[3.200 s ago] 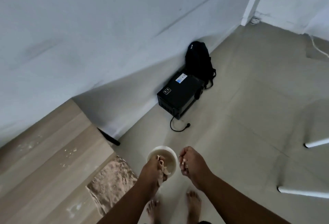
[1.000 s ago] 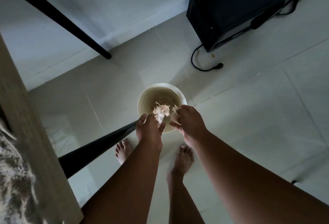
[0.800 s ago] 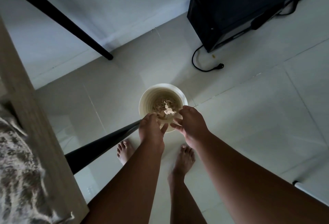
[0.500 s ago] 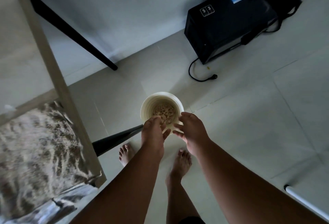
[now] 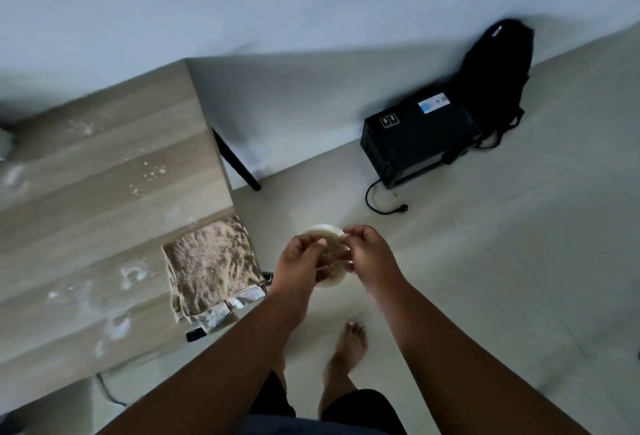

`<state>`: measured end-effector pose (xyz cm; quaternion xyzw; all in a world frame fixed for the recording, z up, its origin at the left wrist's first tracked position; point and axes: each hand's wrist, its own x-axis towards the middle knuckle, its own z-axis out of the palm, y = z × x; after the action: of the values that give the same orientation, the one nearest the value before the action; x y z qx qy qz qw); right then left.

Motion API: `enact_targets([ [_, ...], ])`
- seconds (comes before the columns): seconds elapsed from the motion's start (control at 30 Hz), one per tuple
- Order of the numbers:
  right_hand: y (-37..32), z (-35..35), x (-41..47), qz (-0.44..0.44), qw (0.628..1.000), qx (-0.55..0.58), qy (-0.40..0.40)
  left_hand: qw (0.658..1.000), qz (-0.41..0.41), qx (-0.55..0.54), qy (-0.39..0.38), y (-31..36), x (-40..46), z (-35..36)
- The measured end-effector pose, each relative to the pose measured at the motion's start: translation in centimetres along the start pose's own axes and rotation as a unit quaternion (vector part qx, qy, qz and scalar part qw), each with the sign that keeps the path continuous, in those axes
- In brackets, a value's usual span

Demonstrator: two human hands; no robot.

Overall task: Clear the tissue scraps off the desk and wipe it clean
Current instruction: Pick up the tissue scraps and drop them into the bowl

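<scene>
Mottled brown towel point(image 5: 212, 263), black box point(image 5: 412, 138)

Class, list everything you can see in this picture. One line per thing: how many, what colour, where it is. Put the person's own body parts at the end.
pale wood-grain desk: one, light brown, left side, against the wall
white smears and crumbs: several patches, whitish, scattered on the desk top
fluffy brown cloth: one, tan, on the desk's near corner, overhanging the edge
round cream bin: one, off-white, on the floor below the hands
black box-shaped appliance: one, black with labels, on the floor by the wall
black power cable: one, black, trailing from the appliance, unplugged
black backpack: one, black, leaning on the wall behind the appliance
left hand: one, over the bin
right hand: one, over the bin
bare foot: one, on the tiled floor
</scene>
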<state>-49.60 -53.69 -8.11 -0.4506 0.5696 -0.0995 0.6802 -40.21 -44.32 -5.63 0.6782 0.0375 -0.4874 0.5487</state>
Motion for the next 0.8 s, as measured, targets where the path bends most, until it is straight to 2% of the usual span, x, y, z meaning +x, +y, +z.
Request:
enact_targets([
  [0.17,-4.4,2.3,-3.1,-0.034,0.998,-0.009,-0.052,0.998,0.047,0.027,0.008,5.8,-2.4,-3.8],
  [0.3,-7.0,5.6,-6.0,-0.07,0.993,-0.04,-0.088,0.993,0.112,-0.011,0.035,8.4,-3.9,-8.9],
  [0.5,-7.4,12.7,-9.6,-0.106,0.98,-0.117,-0.119,0.99,0.117,-0.025,0.08,7.9,-5.9,-18.2],
  [0.8,-4.3,28.1,-14.0,-0.147,0.959,-0.181,-0.162,0.984,0.105,-0.056,0.13,5.8,-9.2,-34.6],
])
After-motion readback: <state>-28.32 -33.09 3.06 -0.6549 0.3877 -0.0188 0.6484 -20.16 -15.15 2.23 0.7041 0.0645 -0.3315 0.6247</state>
